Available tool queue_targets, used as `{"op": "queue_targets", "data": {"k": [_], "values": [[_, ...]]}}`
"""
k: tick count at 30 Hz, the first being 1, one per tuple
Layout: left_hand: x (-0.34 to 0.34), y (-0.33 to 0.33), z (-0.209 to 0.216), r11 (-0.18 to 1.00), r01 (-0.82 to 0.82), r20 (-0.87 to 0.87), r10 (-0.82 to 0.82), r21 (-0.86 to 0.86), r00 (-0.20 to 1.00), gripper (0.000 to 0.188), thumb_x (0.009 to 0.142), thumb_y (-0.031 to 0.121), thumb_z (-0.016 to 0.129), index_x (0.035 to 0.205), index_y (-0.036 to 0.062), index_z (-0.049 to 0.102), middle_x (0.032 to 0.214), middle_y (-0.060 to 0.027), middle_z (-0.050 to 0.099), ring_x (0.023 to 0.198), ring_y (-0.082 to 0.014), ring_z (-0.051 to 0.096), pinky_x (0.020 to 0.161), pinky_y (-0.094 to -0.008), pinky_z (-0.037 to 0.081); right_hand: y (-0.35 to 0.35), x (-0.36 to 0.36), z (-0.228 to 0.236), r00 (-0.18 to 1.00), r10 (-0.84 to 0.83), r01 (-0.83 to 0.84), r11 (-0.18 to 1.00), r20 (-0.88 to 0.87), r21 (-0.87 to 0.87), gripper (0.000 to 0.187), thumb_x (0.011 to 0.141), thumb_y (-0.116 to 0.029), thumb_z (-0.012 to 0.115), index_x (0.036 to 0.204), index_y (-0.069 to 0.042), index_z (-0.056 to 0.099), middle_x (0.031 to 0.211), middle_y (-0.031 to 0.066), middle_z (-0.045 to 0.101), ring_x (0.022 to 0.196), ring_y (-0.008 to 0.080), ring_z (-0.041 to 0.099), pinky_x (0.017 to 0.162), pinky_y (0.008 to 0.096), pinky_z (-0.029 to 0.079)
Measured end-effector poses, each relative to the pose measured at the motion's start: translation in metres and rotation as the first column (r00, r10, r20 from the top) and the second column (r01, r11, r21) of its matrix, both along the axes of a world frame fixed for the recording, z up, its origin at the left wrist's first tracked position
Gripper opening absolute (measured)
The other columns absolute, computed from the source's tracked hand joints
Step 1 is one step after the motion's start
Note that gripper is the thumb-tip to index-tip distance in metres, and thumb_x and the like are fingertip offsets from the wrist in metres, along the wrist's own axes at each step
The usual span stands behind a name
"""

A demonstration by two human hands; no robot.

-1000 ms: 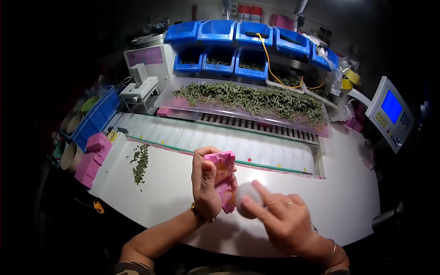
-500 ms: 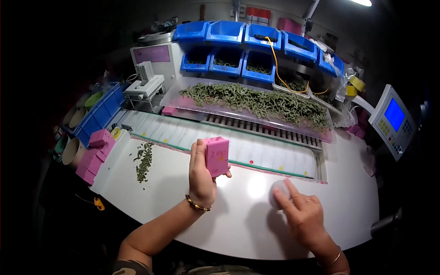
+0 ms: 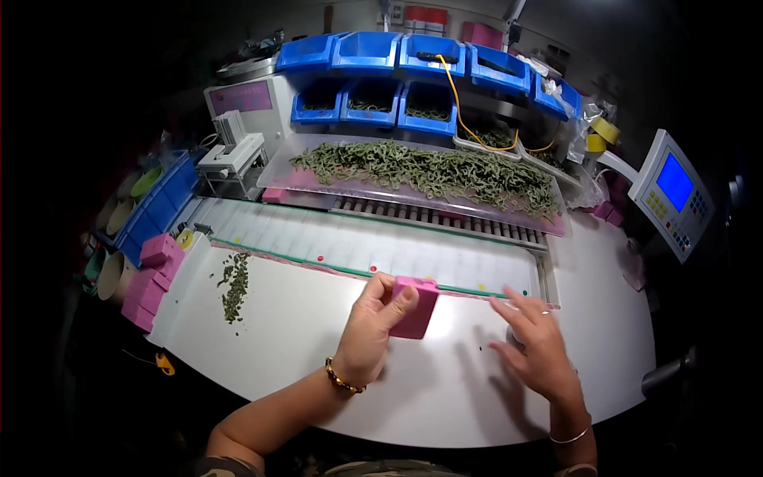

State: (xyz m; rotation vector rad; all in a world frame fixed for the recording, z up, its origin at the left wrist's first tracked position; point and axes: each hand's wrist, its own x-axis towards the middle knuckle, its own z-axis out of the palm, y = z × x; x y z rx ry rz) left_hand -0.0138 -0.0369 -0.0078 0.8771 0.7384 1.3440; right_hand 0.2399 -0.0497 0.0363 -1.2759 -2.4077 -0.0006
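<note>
A flat pink rectangular block point(image 3: 414, 311) is gripped in my left hand point(image 3: 368, 338), thumb lying across its face, tilted above the white tabletop point(image 3: 302, 374). My right hand point(image 3: 540, 350) hovers to the right with its fingers apart. Behind that hand, a round pale object point(image 3: 514, 335) shows only in part; whether my fingers touch it I cannot tell. A tiny dark speck point(image 3: 480, 348) shows between the block and my right hand.
Dried green twisted pieces point(image 3: 429, 171) fill a clear tray beyond a white strip with coloured dots point(image 3: 358, 238). Blue bins point(image 3: 366, 52) line the back. Green crumbs point(image 3: 236, 290) and stacked pink blocks point(image 3: 151, 290) are left; a control screen point(image 3: 675, 183) stands right.
My left hand has moved right and slightly down, turning the pink block. My right hand has lifted its fingers away from the round pale object and spread them. The view has shifted slightly.
</note>
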Motion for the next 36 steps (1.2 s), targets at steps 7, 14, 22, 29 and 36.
{"op": "queue_targets", "data": {"k": [7,14,22,29,36], "values": [[0.008,-0.024,0.002,0.966,0.249,0.012,-0.25,0.074,0.968,0.021,0.094,0.017,0.062,0.109,0.0063,0.051,0.115,-0.0058,0.055,0.107,-0.0163,0.059,0.092,-0.0328,0.052,0.013,-0.052,-0.003,0.709,0.028,-0.404,0.836,-0.705,-0.372,0.037,0.076,-0.018,0.08,0.106,-0.006,0.062,0.105,0.006,0.065,0.087,0.0132,0.059,0.069,0.0261,0.045],[0.0,-0.023,0.007,0.977,0.195,-0.166,-0.178,0.091,0.97,0.03,0.09,0.007,0.066,0.115,0.004,0.05,0.118,-0.0082,0.054,0.11,-0.0176,0.057,0.1,-0.0348,0.046,0.01,-0.064,-0.005,0.711,0.107,-0.278,0.951,-0.695,-0.138,0.023,0.076,-0.012,0.079,0.092,-0.006,0.064,0.084,0.0016,0.065,0.074,0.0098,0.059,0.054,0.0226,0.04],[0.006,-0.019,-0.006,0.707,-0.014,-0.564,0.577,0.708,0.591,0.045,0.073,0.014,0.078,0.108,0.0039,0.052,0.114,-0.016,0.051,0.107,-0.0343,0.052,0.089,-0.0417,0.046,0.017,-0.082,-0.019,0.555,-0.174,-0.295,0.873,-0.813,-0.388,0.025,0.08,-0.012,0.077,0.094,-0.003,0.059,0.084,0.0039,0.066,0.073,0.0097,0.064,0.055,0.0201,0.046],[-0.088,0.052,-0.036,0.879,-0.249,-0.744,0.477,0.407,0.468,0.036,0.069,0.006,0.078,0.101,0.0056,0.06,0.103,-0.0064,0.059,0.089,-0.0171,0.058,0.074,-0.0297,0.052,0.009,-0.051,-0.009,0.751,-0.141,-0.316,0.781,-0.646,-0.538,0.046,0.083,-0.015,0.074,0.123,-0.004,0.055,0.118,0.0078,0.062,0.103,0.0173,0.061,0.076,0.0274,0.049],[-0.212,0.108,-0.054,0.769,-0.362,-0.837,0.543,0.527,-0.066,0.028,0.07,0.022,0.076,0.091,0.0055,0.067,0.097,-0.0135,0.065,0.094,-0.0313,0.06,0.088,-0.0402,0.048,0.018,0.03,0.001,0.659,-0.394,-0.089,0.805,-0.641,-0.586,0.038,0.08,-0.004,0.069,0.117,-0.002,0.061,0.111,0.0063,0.064,0.098,0.014,0.06,0.076,0.0244,0.048]]}}
